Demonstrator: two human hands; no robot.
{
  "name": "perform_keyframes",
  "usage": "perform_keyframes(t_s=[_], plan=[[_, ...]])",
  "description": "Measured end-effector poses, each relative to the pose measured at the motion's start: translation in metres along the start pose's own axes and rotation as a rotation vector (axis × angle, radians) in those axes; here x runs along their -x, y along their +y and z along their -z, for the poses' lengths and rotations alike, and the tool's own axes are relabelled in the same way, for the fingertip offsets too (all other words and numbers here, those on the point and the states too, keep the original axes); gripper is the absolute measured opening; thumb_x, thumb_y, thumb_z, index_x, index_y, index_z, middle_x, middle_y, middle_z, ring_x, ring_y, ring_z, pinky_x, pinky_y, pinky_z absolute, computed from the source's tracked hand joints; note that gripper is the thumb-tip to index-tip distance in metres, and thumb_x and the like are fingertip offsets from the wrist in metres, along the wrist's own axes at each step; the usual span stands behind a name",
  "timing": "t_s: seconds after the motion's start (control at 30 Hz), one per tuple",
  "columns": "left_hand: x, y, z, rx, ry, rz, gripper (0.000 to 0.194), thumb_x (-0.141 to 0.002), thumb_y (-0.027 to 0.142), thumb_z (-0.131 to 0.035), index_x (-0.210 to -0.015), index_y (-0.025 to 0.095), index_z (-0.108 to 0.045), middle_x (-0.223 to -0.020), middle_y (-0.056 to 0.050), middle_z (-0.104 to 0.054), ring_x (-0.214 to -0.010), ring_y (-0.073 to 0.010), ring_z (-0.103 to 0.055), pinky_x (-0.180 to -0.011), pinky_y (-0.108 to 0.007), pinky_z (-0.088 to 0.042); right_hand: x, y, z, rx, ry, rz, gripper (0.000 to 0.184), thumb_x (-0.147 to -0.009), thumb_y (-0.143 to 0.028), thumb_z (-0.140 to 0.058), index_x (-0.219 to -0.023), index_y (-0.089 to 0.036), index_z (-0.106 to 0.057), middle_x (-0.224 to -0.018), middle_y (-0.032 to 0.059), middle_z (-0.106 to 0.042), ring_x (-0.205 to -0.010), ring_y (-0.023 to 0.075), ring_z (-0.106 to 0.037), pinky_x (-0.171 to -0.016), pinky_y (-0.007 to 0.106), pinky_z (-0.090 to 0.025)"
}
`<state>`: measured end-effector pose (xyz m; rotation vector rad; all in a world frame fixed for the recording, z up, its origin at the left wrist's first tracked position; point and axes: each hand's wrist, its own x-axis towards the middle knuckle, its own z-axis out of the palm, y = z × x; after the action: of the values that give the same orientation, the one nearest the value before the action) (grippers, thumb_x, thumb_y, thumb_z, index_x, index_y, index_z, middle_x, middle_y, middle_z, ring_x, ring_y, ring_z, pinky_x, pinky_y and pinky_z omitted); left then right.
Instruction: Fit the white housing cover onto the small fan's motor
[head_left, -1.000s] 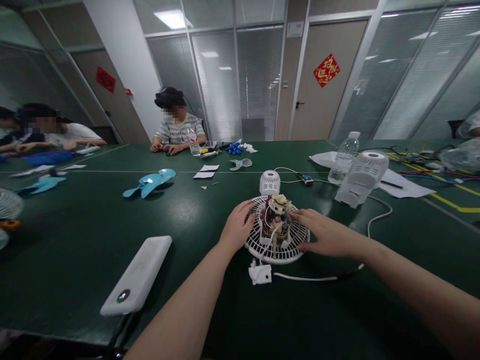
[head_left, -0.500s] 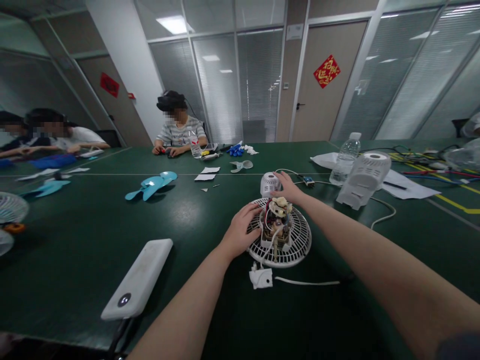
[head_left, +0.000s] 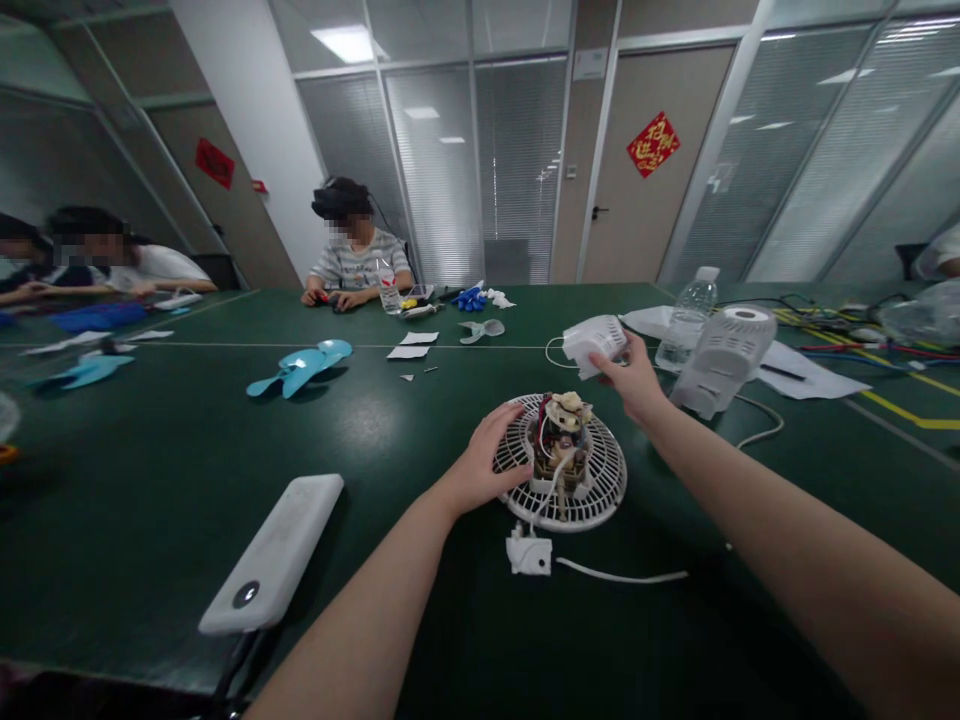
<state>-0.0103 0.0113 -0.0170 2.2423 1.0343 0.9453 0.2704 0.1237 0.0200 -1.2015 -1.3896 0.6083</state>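
My right hand (head_left: 628,378) is closed on a white plastic fan motor cover (head_left: 596,342), held tilted above the table, beyond the fan. My left hand (head_left: 491,462) lies with fingers spread on the left side of a white fan grille (head_left: 609,500), its thumb beside the motor. The grille lies flat on the table, and an exposed fan motor (head_left: 564,445) with coloured wires stands on it. A white cord runs from the motor to a small white plastic piece (head_left: 529,555) just in front of the grille. A loose white cord (head_left: 622,577) lies to its right.
On the green table (head_left: 360,600) are a white power bank (head_left: 274,555), blue fan blades (head_left: 304,368) and clear blades (head_left: 481,330). At right stand a water bottle (head_left: 688,315) and a larger white housing (head_left: 724,360). A person in a striped shirt (head_left: 360,262) sits opposite.
My right hand has lifted the motor cover off the table and brought it to the right, tilted. My left hand stays at the grille.
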Motion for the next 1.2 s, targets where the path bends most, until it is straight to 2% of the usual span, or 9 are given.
perform_keyframes(t_s=[0.1, 0.2, 0.3, 0.4, 0.57, 0.7, 0.9, 1.03, 1.2], plan=[[0.002, 0.005, 0.001, -0.043, -0.048, 0.028, 0.095, -0.073, 0.066, -0.064, -0.149, 0.025, -0.023, -0.156, -0.012, -0.024, -0.144, -0.0344, -0.021, -0.117, -0.055, -0.02, 0.033, -0.02, 0.028, -0.188, 0.038, -0.026, 0.079, -0.073, -0.05, -0.071, -0.138, -0.031, -0.03, -0.132, 0.0101, -0.049, -0.112, 0.0277, -0.058, -0.081, 0.042, -0.057], [0.002, 0.009, -0.001, -0.132, -0.084, 0.047, 0.107, -0.066, 0.067, -0.069, -0.149, 0.022, -0.019, -0.156, -0.014, -0.023, -0.144, -0.0358, -0.02, -0.117, -0.057, -0.016, 0.072, -0.039, 0.044, -0.243, -0.003, 0.091, 0.074, -0.075, -0.043, -0.073, -0.136, -0.035, -0.033, -0.136, 0.0065, -0.047, -0.118, 0.0262, -0.055, -0.09, 0.042, -0.055], [0.001, 0.013, -0.005, -0.217, -0.072, 0.029, 0.107, -0.066, 0.066, -0.07, -0.149, 0.022, -0.019, -0.155, -0.013, -0.028, -0.144, -0.034, -0.023, -0.119, -0.056, -0.01, 0.103, -0.053, 0.044, -0.225, -0.086, 0.147, 0.08, -0.073, -0.04, -0.076, -0.137, -0.036, -0.029, -0.139, 0.0079, -0.044, -0.113, 0.0255, -0.058, -0.092, 0.043, -0.054], [-0.001, 0.017, -0.008, -0.242, -0.053, 0.018, 0.104, -0.068, 0.062, -0.07, -0.149, 0.024, -0.017, -0.152, -0.012, -0.034, -0.141, -0.0325, -0.03, -0.119, -0.056, -0.01, 0.12, -0.058, 0.033, -0.134, -0.16, 0.178, 0.086, -0.069, -0.041, -0.078, -0.136, -0.032, -0.025, -0.14, 0.0117, -0.043, -0.109, 0.0275, -0.06, -0.093, 0.047, -0.053], [-0.002, 0.024, -0.008, -0.215, -0.026, 0.016, 0.103, -0.069, 0.054, -0.072, -0.15, 0.024, -0.015, -0.148, -0.013, -0.041, -0.137, -0.032, -0.038, -0.118, -0.057, -0.013, 0.131, -0.058, 0.019, 0.171, -0.177, 0.267, 0.085, -0.07, -0.044, -0.077, -0.14, -0.028, -0.03, -0.14, 0.0123, -0.043, -0.114, 0.031, -0.057, -0.097, 0.052, -0.05], [-0.002, 0.025, -0.008, -0.192, -0.025, 0.007, 0.103, -0.07, 0.05, -0.072, -0.15, 0.023, -0.014, -0.15, -0.014, -0.037, -0.138, -0.0337, -0.035, -0.116, -0.057, -0.02, 0.139, -0.06, 0.018, 0.323, -0.217, 0.27, 0.086, -0.073, -0.046, -0.073, -0.144, -0.028, -0.028, -0.139, 0.0118, -0.045, -0.119, 0.0338, -0.053, -0.099, 0.057, -0.046], [-0.001, 0.021, -0.012, -0.217, -0.024, -0.014, 0.115, -0.068, 0.054, -0.073, -0.152, 0.02, -0.002, -0.156, -0.016, -0.025, -0.142, -0.035, -0.026, -0.117, -0.057, -0.019, 0.142, -0.058, 0.016, 0.349, -0.215, 0.364, 0.087, -0.076, -0.043, -0.072, -0.147, -0.028, -0.024, -0.145, 0.0106, -0.038, -0.128, 0.0343, -0.045, -0.103, 0.057, -0.043], [0.0, 0.025, -0.015, -0.239, -0.031, -0.008, 0.119, -0.069, 0.057, -0.071, -0.151, 0.02, 0.006, -0.155, -0.016, -0.027, -0.143, -0.0351, -0.026, -0.117, -0.058, -0.017, 0.141, -0.053, 0.015, 0.324, -0.204, 0.414, 0.087, -0.077, -0.037, -0.072, -0.148, -0.03, -0.023, -0.147, 0.0086, -0.036, -0.131, 0.0328, -0.042, -0.106, 0.056, -0.042], [-0.001, 0.029, -0.02, -0.264, -0.004, -0.004, 0.123, -0.066, 0.058, -0.073, -0.151, 0.021, 0.009, -0.155, -0.017, -0.027, -0.142, -0.0356, -0.027, -0.117, -0.059, -0.016, 0.139, -0.054, 0.017, 0.36, -0.232, 0.434, 0.089, -0.08, -0.039, -0.069, -0.151, -0.033, -0.016, -0.148, 0.0078, -0.034, -0.134, 0.0335, -0.038, -0.105, 0.059, -0.041]])
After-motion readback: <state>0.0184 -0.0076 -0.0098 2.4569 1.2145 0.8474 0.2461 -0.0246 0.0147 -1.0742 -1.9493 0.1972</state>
